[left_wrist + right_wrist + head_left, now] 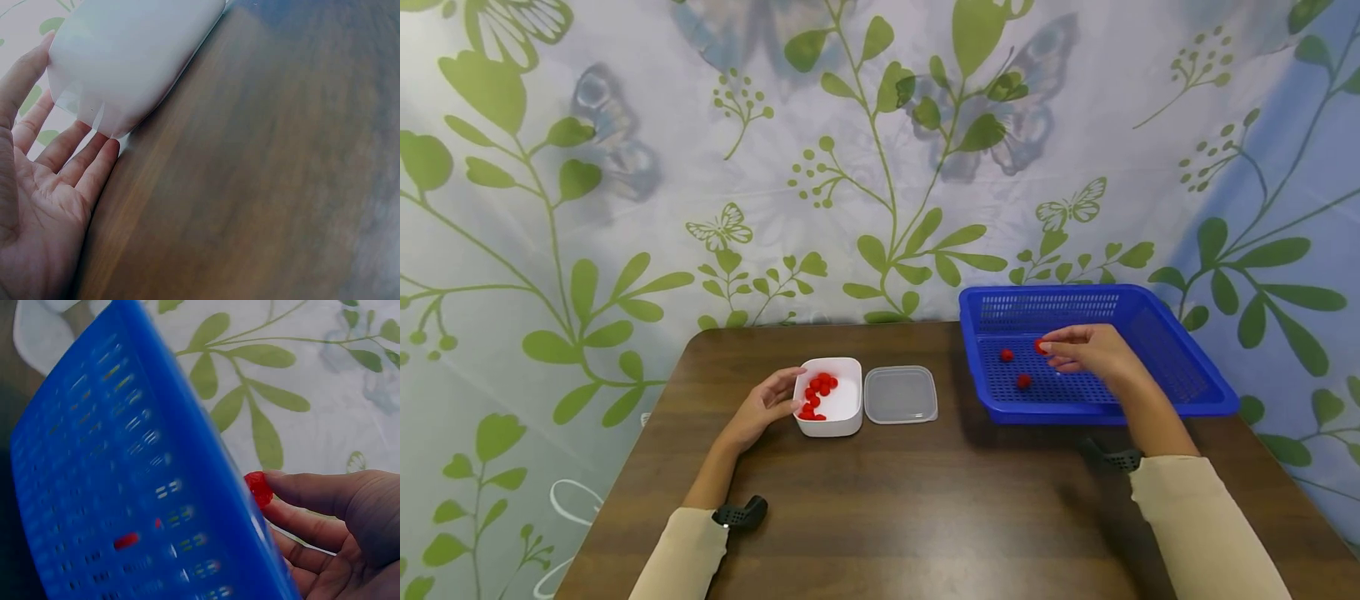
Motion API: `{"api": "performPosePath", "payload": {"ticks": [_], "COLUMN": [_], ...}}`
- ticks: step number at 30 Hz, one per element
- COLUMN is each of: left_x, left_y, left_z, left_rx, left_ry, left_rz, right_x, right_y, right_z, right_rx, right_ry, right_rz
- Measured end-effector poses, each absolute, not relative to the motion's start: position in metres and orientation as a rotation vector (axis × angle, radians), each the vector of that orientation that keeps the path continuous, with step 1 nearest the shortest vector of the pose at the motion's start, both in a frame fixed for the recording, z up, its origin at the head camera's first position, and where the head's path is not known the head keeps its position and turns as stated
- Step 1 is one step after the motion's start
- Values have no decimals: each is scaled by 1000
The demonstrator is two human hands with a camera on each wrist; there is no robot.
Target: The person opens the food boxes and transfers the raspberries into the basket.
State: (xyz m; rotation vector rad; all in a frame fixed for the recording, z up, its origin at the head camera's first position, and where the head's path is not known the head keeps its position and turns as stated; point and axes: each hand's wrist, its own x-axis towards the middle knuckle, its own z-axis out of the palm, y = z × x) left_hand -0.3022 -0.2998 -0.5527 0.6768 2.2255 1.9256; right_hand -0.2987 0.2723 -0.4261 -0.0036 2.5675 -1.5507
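My right hand (1093, 354) is over the blue plastic basket (1165, 407), pinching a small, shiny red ball (259, 489) between thumb and fingertips. Inside the basket, on its slotted floor, lie two more red balls, one nearer the back (1007, 355) and one nearer the front (1024, 381). At the left, my left hand (763, 408) touches the side of a white square box (842, 427) with fingers nearly straight. In the left wrist view the thumb and fingertips rest against the box wall (137, 56). Several red pieces (820, 387) are gathered in the box's left half.
A clear, flat lid (901, 394) lies on the brown wooden table (887, 508), between the white box and the basket. Behind the table hangs a leaf-and-butterfly patterned cloth (880, 167). A dark band (741, 512) is on the left wrist.
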Motion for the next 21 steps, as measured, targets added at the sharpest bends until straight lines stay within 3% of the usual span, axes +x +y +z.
{"api": "performPosePath", "payload": {"ticks": [21], "left_x": [-304], "left_y": [-301], "left_z": [-555], "left_rx": [693], "left_ry": [2221], "left_rz": [1927], "right_x": [-332], "right_y": [281], "right_z": [-434], "right_rx": [-6], "right_ry": [2445], "right_rz": [-1337]}}
